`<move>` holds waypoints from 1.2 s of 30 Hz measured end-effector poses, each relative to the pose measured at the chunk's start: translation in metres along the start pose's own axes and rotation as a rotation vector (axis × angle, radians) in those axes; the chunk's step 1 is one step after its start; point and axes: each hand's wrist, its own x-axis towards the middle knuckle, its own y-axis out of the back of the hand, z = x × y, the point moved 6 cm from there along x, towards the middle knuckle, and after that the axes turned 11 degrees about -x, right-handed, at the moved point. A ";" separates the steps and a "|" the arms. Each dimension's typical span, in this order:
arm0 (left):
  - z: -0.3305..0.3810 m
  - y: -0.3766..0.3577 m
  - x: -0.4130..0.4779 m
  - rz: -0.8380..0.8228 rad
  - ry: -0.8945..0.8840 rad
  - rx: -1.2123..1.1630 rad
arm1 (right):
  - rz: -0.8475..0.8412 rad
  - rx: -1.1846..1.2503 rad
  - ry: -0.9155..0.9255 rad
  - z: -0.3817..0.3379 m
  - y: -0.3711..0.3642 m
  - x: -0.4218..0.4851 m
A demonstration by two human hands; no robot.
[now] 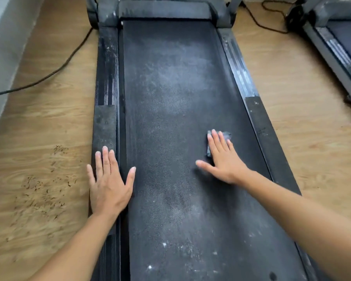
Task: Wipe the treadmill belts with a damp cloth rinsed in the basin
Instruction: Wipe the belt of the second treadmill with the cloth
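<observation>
Left hand (109, 183) flat, fingers straight, on left side rail (104, 126), thumb on belt (170, 110). Dusty belt mid-frame. Right hand (224, 159) flat, fingers straight, pressing grey cloth (223, 135) onto belt's right side. Second treadmill (340, 45) far right.

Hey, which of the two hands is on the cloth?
The right hand, fingers straight, pressing the grey cloth on the treadmill belt; the left hand rests on the left side rail with no cloth.
</observation>
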 end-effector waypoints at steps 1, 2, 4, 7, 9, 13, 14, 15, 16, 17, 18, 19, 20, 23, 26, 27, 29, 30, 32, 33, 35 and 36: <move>0.003 0.000 -0.001 0.011 0.002 0.018 | 0.000 -0.021 0.020 0.000 -0.018 -0.047; 0.003 0.000 -0.002 0.018 0.007 0.029 | 0.000 -0.033 0.029 -0.002 -0.034 -0.095; 0.003 -0.002 -0.002 0.027 0.018 0.035 | 0.007 -0.081 0.052 -0.002 -0.059 -0.172; 0.003 -0.003 -0.003 0.043 0.020 0.042 | -0.001 -0.129 0.052 0.017 -0.071 -0.180; 0.004 -0.003 -0.002 0.054 0.014 0.042 | 0.040 -0.049 -0.076 0.037 -0.050 -0.120; 0.002 -0.001 -0.002 0.079 0.020 0.041 | 0.127 0.154 -0.352 0.089 0.006 0.028; 0.003 -0.001 -0.002 0.085 0.016 0.043 | 0.130 0.153 -0.378 0.093 0.014 0.051; 0.002 0.000 -0.001 0.088 0.015 0.042 | 0.140 0.134 -0.396 0.092 0.020 0.070; 0.004 0.001 -0.001 0.086 0.012 0.044 | 0.151 0.128 -0.416 0.089 0.025 0.083; 0.006 0.000 -0.001 0.083 0.008 0.048 | 0.156 0.137 -0.438 0.087 0.028 0.089; 0.005 0.001 -0.001 0.082 0.010 0.053 | 0.157 0.153 -0.464 0.081 0.031 0.094; 0.005 0.001 -0.002 0.078 0.010 0.056 | 0.156 0.166 -0.493 0.076 0.032 0.097; 0.004 0.001 -0.001 0.075 0.008 0.056 | 0.150 0.175 -0.507 0.067 0.036 0.103; 0.003 0.001 -0.001 0.075 0.006 0.052 | 0.171 0.139 -0.391 0.012 0.057 0.142; 0.003 0.000 0.000 0.074 0.008 0.067 | 0.210 0.058 -0.170 -0.087 0.074 0.197; 0.004 -0.001 0.000 0.068 0.006 0.072 | 0.217 0.041 -0.102 -0.123 0.077 0.209; 0.003 -0.001 0.000 0.064 0.009 0.074 | 0.225 0.002 0.044 -0.188 0.078 0.224; 0.004 0.000 0.000 0.063 0.010 0.072 | 0.224 -0.015 0.110 -0.211 0.078 0.224; 0.003 0.001 -0.001 0.066 0.011 0.068 | 0.196 -0.035 0.215 -0.225 0.077 0.217; 0.004 0.002 -0.001 0.062 0.008 0.069 | 0.189 -0.047 0.268 -0.216 0.078 0.210; 0.005 0.002 -0.001 0.050 0.012 0.074 | 0.183 -0.107 0.327 -0.178 0.075 0.194; 0.006 0.002 0.000 0.047 0.013 0.077 | 0.180 -0.112 0.295 -0.147 0.074 0.189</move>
